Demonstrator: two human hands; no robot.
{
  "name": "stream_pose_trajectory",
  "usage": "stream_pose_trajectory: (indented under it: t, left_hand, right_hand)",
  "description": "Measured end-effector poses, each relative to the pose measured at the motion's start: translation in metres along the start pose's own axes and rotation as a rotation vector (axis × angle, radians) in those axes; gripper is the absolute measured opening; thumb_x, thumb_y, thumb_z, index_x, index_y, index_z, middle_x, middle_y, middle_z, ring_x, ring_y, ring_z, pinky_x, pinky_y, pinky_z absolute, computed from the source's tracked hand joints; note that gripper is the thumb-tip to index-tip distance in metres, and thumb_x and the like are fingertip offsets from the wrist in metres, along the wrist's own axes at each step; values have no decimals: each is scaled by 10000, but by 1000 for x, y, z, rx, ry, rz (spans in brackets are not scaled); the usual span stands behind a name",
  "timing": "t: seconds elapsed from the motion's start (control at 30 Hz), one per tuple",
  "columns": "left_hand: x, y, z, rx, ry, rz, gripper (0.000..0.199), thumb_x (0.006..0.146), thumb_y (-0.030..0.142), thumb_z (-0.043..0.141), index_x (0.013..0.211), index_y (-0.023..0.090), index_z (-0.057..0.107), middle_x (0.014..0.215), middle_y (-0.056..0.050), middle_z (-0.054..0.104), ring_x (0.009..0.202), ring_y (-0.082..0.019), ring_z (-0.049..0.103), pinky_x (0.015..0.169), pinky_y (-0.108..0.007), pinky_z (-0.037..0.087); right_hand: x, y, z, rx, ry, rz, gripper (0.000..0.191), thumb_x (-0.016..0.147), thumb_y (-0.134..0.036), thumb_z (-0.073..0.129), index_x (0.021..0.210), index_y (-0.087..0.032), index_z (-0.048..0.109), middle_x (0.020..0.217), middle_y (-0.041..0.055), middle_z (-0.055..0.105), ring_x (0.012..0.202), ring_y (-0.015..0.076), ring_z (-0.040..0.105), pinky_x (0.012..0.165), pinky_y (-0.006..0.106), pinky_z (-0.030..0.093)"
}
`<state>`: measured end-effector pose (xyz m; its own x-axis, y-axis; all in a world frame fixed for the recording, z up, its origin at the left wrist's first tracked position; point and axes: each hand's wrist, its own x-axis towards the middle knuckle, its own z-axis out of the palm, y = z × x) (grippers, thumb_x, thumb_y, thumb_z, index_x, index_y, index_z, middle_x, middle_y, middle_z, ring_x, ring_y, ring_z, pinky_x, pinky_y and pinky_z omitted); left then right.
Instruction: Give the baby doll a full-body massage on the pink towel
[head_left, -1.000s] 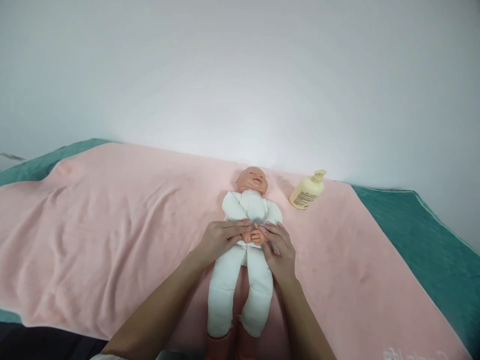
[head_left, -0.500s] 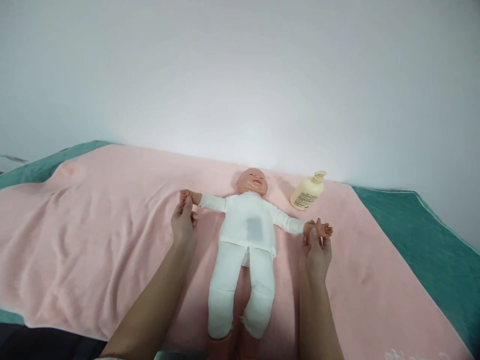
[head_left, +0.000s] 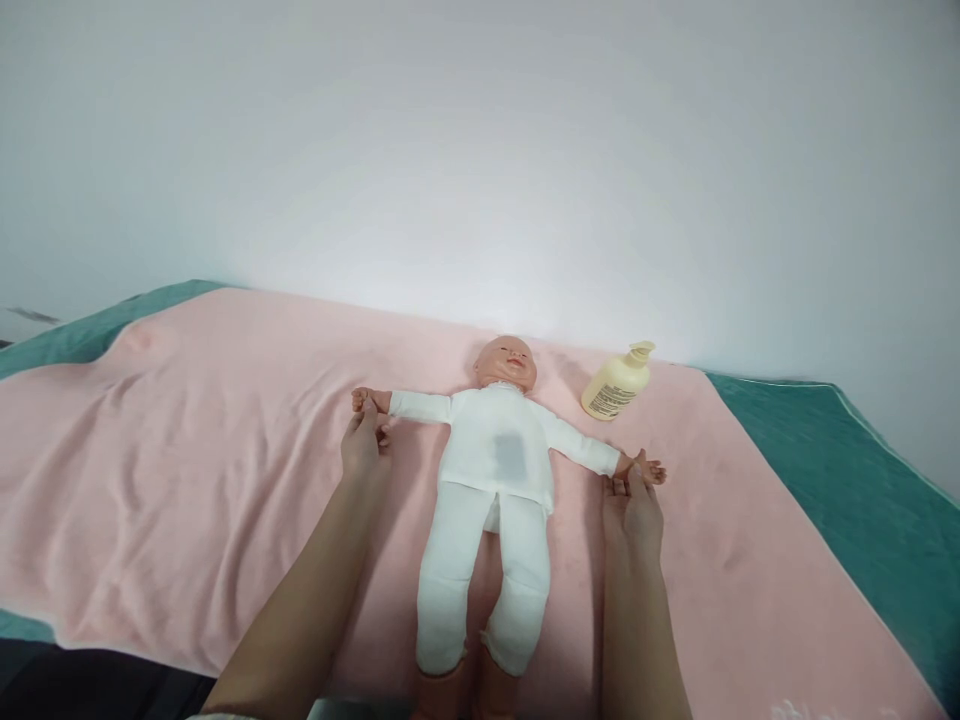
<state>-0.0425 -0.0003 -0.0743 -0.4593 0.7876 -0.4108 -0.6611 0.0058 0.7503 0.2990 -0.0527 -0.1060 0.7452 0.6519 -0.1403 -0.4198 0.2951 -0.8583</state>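
A baby doll (head_left: 480, 440) with a white cloth body lies on its back, arms spread wide to both sides. My left hand (head_left: 364, 440) is closed on the doll's hand at the left, thumb on top. At the right, my right hand (head_left: 634, 502) pinches the doll's other hand, its fingers curled beneath. A grey patch marks the doll's chest. Its feet run down to the bottom edge of the view.
Under the doll spreads a pink blanket (head_left: 247, 400), wrinkled on the left. A green cloth (head_left: 847, 470) shows below it at both sides. A yellow pump bottle (head_left: 616, 385) stands right of the doll's head. Behind rises a pale wall (head_left: 480, 150).
The doll's arms have moved slightly outward and lie straighter. The right one has also sunk a little. Both my hands keep their hold.
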Motion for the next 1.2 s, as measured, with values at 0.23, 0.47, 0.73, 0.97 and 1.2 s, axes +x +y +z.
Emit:
stream_pose_trajectory:
  t: [0.23, 0.47, 0.73, 0.97, 1.2]
  left_hand:
    - [-18, 0, 10, 269, -31, 447, 397, 716, 457, 748, 992, 179, 685, 835, -17, 626, 709, -107, 566, 582, -204, 419]
    - [-41, -16, 11, 640, -389, 958, 287, 742, 340, 741, 996, 217, 691, 1044, -55, 692, 1014, -228, 626, 897, -383, 493]
    - [-49, -27, 15, 871, -970, 1421, 205, 862, 200, 631, 1037, 277, 706, 1026, -22, 743, 1014, -197, 662, 891, -369, 472]
    - [-53, -26, 15, 955, -1080, 1381, 251, 900, 209, 584, 1114, 289, 687, 1075, -21, 731, 1076, -187, 638, 920, -372, 445]
    - [-54, -30, 16, 921, -1092, 1361, 238, 891, 188, 593, 1084, 279, 698, 1084, -21, 729, 1076, -194, 637, 922, -381, 449]
  right_hand:
    - [-16, -6, 8, -91, -79, -173, 559, 744, -377, 727, 1251, -216, 553, 1322, 98, 579, 1204, 220, 572, 1032, 434, 452]
    - [-63, -10, 35, -259, -216, -553, 424, 797, -290, 708, 1184, -202, 559, 1299, 110, 588, 1192, 245, 581, 1048, 492, 423]
    - [-78, 6, 34, -591, -718, -860, 303, 827, -195, 655, 1119, -274, 663, 1137, 50, 683, 1130, 226, 611, 1042, 495, 449]
    - [-79, 5, 39, -701, -830, -1094, 351, 850, -131, 615, 1155, -300, 654, 1116, 40, 695, 1092, 204, 634, 1036, 504, 459]
    - [-79, 5, 38, -680, -855, -1074, 342, 835, -131, 626, 1128, -302, 672, 1106, 32, 703, 1079, 199, 643, 1047, 493, 445]
